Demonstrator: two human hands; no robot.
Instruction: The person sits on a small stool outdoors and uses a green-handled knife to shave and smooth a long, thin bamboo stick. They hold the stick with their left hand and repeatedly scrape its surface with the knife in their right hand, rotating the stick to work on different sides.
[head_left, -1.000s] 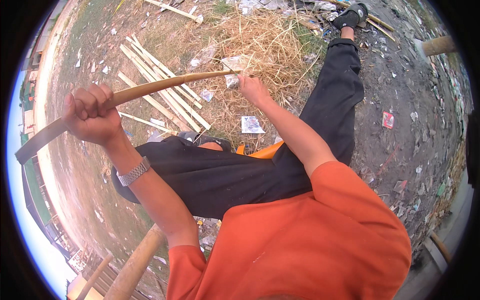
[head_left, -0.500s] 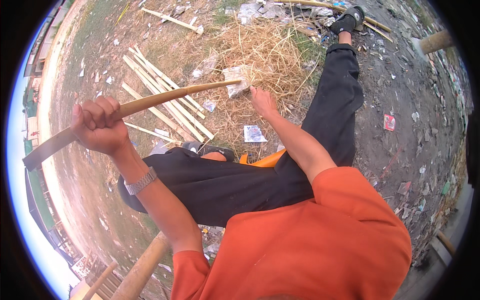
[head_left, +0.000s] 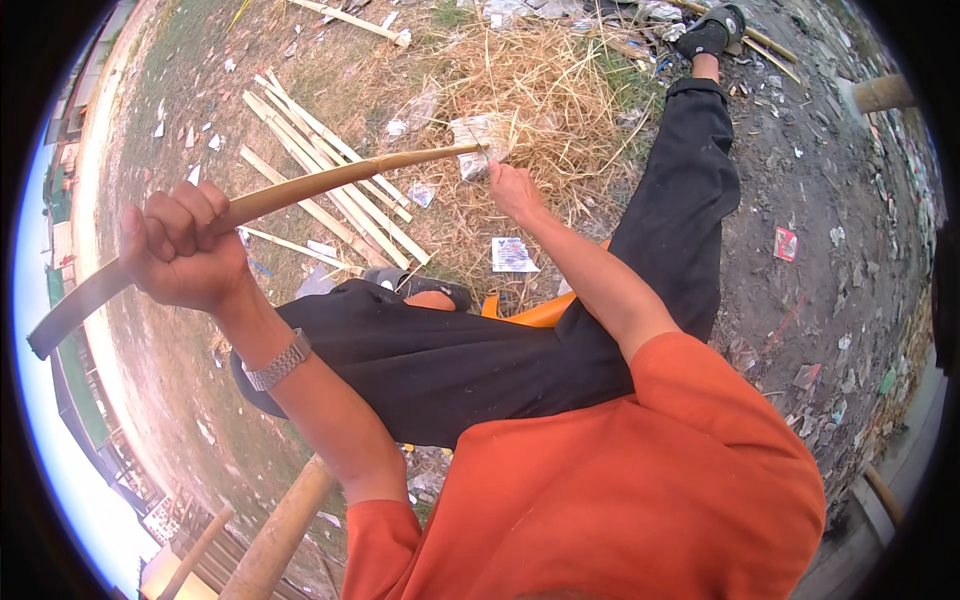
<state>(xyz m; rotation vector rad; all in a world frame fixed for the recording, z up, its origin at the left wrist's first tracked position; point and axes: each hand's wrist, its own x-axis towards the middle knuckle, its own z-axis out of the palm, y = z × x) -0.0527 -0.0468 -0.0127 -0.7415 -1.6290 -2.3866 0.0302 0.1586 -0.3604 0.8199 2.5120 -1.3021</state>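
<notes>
My left hand is wrapped round a long split bamboo strip, raised on the left side. The strip slants up to the right; its wide end sticks out behind the fist and its narrow tip reaches my right hand. The fingers of that hand are closed beside the tip. A thin dark sliver shows there, too small to name. Below the tip, a pale block lies at the edge of a heap of dry straw-like shavings.
Several pale split bamboo strips lie on the ground at centre left. My black-trousered legs are spread, with something orange between them. Bamboo poles stand at lower left. Litter dots the dark ground on the right.
My left hand has shifted a little left and down with the bamboo strip. My right hand has moved slightly left and up, and now meets the strip's tip more closely.
</notes>
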